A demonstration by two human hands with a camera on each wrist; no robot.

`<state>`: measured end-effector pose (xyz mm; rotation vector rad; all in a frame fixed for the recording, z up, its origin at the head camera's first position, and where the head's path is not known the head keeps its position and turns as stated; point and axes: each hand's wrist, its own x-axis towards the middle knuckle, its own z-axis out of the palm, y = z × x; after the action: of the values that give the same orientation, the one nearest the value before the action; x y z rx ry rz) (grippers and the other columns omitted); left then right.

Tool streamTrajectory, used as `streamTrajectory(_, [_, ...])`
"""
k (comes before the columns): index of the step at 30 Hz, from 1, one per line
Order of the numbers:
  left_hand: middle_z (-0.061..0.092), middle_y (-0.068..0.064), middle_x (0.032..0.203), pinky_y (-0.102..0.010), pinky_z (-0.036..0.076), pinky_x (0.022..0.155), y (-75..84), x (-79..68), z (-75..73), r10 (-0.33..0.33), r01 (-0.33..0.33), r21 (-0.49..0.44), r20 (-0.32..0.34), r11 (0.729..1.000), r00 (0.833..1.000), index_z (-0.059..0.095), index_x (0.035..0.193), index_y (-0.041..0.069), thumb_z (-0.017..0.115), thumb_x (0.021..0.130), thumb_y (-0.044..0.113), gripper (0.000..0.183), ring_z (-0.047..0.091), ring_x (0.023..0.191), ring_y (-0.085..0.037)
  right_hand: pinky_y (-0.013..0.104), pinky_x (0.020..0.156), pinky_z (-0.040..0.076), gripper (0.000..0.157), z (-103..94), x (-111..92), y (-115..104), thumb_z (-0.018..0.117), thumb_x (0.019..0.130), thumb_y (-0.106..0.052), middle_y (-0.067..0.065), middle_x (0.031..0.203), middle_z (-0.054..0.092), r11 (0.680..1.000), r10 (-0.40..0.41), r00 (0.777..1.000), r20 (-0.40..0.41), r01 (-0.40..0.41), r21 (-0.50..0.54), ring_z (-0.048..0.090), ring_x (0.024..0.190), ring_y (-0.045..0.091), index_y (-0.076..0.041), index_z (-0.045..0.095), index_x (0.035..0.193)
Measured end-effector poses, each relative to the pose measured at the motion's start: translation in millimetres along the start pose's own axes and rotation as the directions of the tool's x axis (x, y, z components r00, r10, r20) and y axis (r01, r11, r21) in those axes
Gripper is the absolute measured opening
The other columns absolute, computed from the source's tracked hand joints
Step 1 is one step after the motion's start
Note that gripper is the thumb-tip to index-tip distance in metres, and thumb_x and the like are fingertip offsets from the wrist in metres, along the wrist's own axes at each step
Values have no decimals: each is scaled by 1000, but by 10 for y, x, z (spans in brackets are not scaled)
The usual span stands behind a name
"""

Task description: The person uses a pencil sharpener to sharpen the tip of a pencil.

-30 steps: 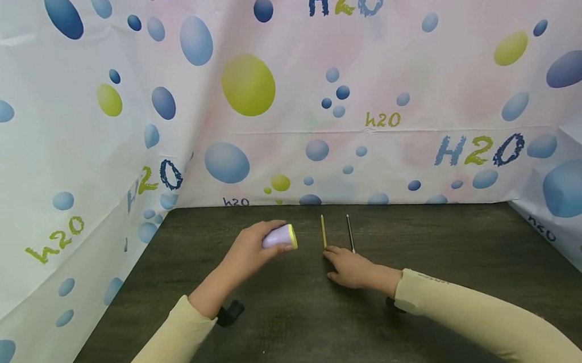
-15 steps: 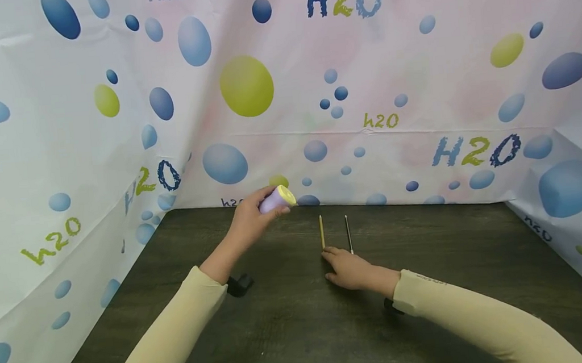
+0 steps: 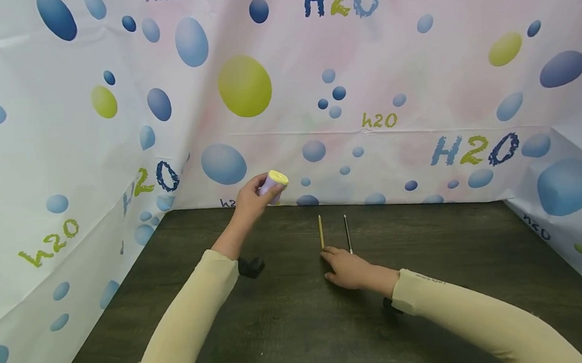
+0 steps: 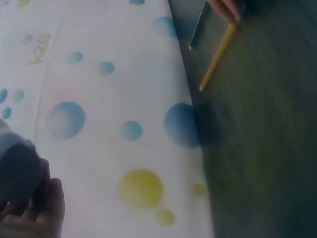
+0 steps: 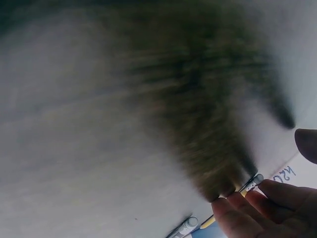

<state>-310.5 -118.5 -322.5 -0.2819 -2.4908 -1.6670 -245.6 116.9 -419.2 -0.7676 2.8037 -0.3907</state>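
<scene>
My left hand (image 3: 245, 206) grips a lilac cylinder (image 3: 268, 184) with a yellow end, raised above the far side of the table and tilted with the yellow end up. In the left wrist view the other, round end of the cylinder (image 4: 20, 171) looks dark grey. My right hand (image 3: 348, 268) rests on the table, fingers extended, thumb apart. Its fingertips touch the near end of a yellow pencil (image 3: 321, 233). Just right of that lies a dark pencil (image 3: 347, 234) with a silvery near end, roughly parallel. The right wrist view shows my fingertips (image 5: 223, 210) at the yellow pencil (image 5: 250, 186).
The dark wooden table (image 3: 282, 330) reaches back to a white wall covering (image 3: 293, 79) printed with blue and green drops and H2O lettering. Similar sheeting (image 3: 23, 168) lines the left side, and more stands at the right. A black wrist strap mount (image 3: 251, 267) sits under my left wrist.
My left hand has lifted the lilac cylinder up and away, turning its yellow end from facing right to facing upward. The right hand and both pencils have stayed in place.
</scene>
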Motion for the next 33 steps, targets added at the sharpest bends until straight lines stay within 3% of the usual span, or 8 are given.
streamTrajectory(6, [49,-19,155,-52,42,118,-63,99,50,-90,91,-33,8,995,996,45,153,6,70,99,31,65,44,148,-36,57,116,41,55,-2,6,19,65,100,-16,29,157,42,1000,-14,1000,-5,14,-10,46,144,45,10,48,146])
streamTrajectory(13, [44,-20,159,-52,40,119,-237,183,99,-141,140,-79,4,987,990,42,155,7,70,99,32,68,40,151,-36,56,116,41,56,-8,5,3,65,100,-16,29,158,41,1000,-3,1000,10,3,-4,44,145,44,10,47,146])
streamTrajectory(20, [46,-24,157,-52,38,121,-453,250,222,-169,170,-140,20,976,985,37,155,2,69,98,22,68,41,150,-37,56,116,41,56,-14,-5,-11,65,100,-16,28,158,41,1000,5,1000,15,-5,1,45,145,44,10,47,146])
streamTrajectory(33, [54,-25,149,-53,42,117,-646,279,442,-209,208,-78,1,975,978,43,148,-2,72,96,17,63,49,143,-38,56,117,41,57,-19,-2,-15,66,100,-16,28,158,41,1000,7,1000,13,-7,2,45,145,44,11,47,146])
